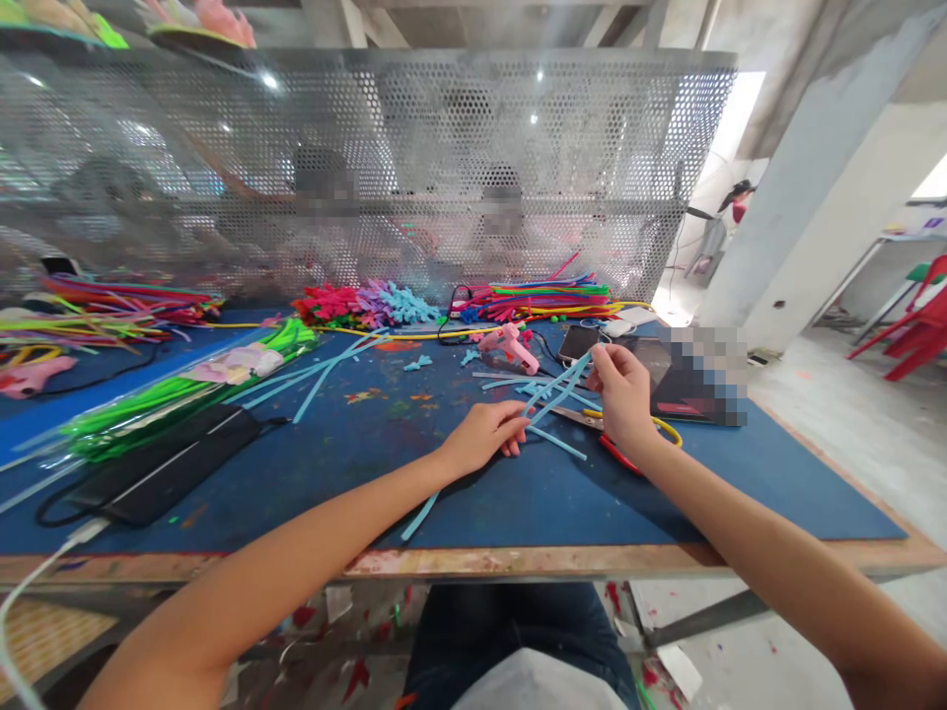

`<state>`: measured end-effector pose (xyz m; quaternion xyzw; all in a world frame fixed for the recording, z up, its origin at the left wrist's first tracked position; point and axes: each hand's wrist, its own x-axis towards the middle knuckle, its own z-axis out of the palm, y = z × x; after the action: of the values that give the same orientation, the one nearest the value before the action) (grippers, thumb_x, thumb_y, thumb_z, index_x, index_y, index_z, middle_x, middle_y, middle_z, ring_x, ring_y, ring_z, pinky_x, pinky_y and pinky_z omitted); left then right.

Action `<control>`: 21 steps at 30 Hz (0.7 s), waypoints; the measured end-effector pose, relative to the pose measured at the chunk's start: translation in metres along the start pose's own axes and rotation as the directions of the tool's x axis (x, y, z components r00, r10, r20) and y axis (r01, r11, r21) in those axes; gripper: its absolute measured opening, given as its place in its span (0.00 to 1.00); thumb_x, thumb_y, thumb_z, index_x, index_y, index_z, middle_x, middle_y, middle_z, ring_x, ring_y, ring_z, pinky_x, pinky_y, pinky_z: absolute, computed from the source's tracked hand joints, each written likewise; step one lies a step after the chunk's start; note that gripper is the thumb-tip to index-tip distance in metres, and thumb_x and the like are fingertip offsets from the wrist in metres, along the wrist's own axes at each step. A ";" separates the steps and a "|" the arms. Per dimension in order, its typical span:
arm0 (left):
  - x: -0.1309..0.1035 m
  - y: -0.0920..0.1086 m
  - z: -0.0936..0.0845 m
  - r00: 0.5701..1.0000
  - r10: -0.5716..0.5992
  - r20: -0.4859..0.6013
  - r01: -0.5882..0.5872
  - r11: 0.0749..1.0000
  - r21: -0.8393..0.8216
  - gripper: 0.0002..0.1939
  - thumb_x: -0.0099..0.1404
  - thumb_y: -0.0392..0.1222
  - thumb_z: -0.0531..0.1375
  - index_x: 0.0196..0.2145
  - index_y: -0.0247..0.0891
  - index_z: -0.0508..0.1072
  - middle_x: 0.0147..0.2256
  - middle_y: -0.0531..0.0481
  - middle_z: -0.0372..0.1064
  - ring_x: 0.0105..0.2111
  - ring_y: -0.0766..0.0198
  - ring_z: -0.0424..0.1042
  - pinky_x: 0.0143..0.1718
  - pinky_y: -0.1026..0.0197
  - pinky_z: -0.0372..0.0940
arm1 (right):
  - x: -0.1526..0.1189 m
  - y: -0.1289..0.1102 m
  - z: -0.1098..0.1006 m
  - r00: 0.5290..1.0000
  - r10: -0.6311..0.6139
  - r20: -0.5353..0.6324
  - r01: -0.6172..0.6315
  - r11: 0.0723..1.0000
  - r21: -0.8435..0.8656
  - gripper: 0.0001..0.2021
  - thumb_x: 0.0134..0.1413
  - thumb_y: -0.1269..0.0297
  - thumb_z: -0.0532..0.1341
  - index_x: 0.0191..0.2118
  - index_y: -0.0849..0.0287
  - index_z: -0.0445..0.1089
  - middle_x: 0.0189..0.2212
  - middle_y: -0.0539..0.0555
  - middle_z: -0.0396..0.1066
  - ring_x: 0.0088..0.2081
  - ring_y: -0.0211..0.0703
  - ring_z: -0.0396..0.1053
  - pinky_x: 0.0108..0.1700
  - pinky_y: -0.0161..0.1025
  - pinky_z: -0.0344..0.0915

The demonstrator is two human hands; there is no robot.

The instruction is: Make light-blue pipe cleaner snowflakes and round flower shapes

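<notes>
Light-blue pipe cleaners [556, 399] run between my two hands above the blue mat. My left hand [488, 434] is closed around their lower part, and a long end [421, 515] comes out below my forearm. The fingers of my right hand [619, 394] pinch their upper ends. Scissors [618, 454] with red and yellow handles lie under and beside my right hand. Cut light-blue pieces [558, 443] rest on the mat near both hands. More long light-blue pipe cleaners [318, 373] lie farther left, away from my hands.
A pink glue gun [509, 347] and a phone [579, 343] lie behind my hands. Bundles of coloured pipe cleaners [547, 299] line the perforated metal screen [414, 148]. At left are a bag of green pipe cleaners [148, 404] and a black power bank [178, 463] with a white cable.
</notes>
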<state>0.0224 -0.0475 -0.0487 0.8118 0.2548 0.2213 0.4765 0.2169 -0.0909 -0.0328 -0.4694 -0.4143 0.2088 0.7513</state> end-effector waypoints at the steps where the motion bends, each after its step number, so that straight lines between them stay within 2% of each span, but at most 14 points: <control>1: -0.001 0.000 0.001 1.000 0.011 -0.012 -0.010 0.998 0.057 0.19 0.63 0.51 0.51 0.43 0.34 0.68 0.26 0.51 0.67 0.22 0.69 0.68 0.22 0.68 0.63 | -0.001 0.000 0.001 1.000 -0.007 0.004 0.007 1.000 -0.002 0.14 0.47 0.51 0.59 0.28 0.58 0.63 0.17 0.44 0.55 0.19 0.32 0.54 0.21 0.32 0.52; 5: -0.001 0.000 0.003 0.998 0.012 -0.062 -0.001 0.985 0.174 0.22 0.59 0.53 0.55 0.45 0.35 0.67 0.24 0.52 0.68 0.23 0.67 0.69 0.23 0.67 0.62 | -0.007 -0.002 0.004 0.998 -0.059 0.008 0.059 0.998 -0.018 0.12 0.49 0.53 0.59 0.29 0.57 0.64 0.17 0.44 0.55 0.19 0.32 0.53 0.21 0.32 0.52; 8: -0.001 0.000 0.003 0.998 0.016 -0.055 -0.003 0.972 0.233 0.21 0.60 0.53 0.53 0.45 0.36 0.68 0.24 0.52 0.68 0.23 0.66 0.69 0.22 0.67 0.61 | -0.009 -0.003 0.004 0.997 -0.079 0.008 0.080 0.996 -0.046 0.11 0.50 0.54 0.58 0.29 0.57 0.64 0.18 0.44 0.55 0.19 0.32 0.53 0.22 0.32 0.53; 13: 0.000 0.000 0.000 0.996 0.060 -0.067 -0.034 0.940 0.339 0.17 0.64 0.51 0.49 0.32 0.34 0.70 0.21 0.52 0.68 0.21 0.67 0.67 0.24 0.67 0.59 | -0.011 -0.005 0.004 0.993 -0.117 0.014 0.117 0.991 -0.060 0.10 0.50 0.56 0.58 0.29 0.58 0.64 0.21 0.45 0.58 0.21 0.32 0.54 0.24 0.32 0.54; 16: 0.000 -0.002 -0.003 0.995 0.067 -0.069 -0.038 0.933 0.358 0.18 0.64 0.50 0.49 0.29 0.34 0.70 0.21 0.52 0.68 0.20 0.68 0.68 0.27 0.67 0.58 | -0.012 -0.005 0.005 0.992 -0.122 0.024 0.124 0.990 -0.062 0.10 0.50 0.56 0.59 0.30 0.58 0.64 0.22 0.46 0.58 0.21 0.32 0.54 0.24 0.32 0.53; 21: 0.001 0.000 -0.006 0.998 -0.004 -0.062 0.023 0.951 0.308 0.21 0.63 0.52 0.49 0.28 0.33 0.71 0.18 0.53 0.67 0.19 0.68 0.67 0.26 0.67 0.57 | -0.012 -0.006 0.005 0.991 -0.134 0.029 0.136 0.986 -0.097 0.10 0.50 0.56 0.59 0.30 0.59 0.65 0.22 0.46 0.59 0.21 0.31 0.54 0.24 0.32 0.54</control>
<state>0.0195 -0.0435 -0.0457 0.8674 0.3061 0.2001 0.3374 0.2056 -0.0994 -0.0319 -0.4745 -0.4634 0.1420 0.7348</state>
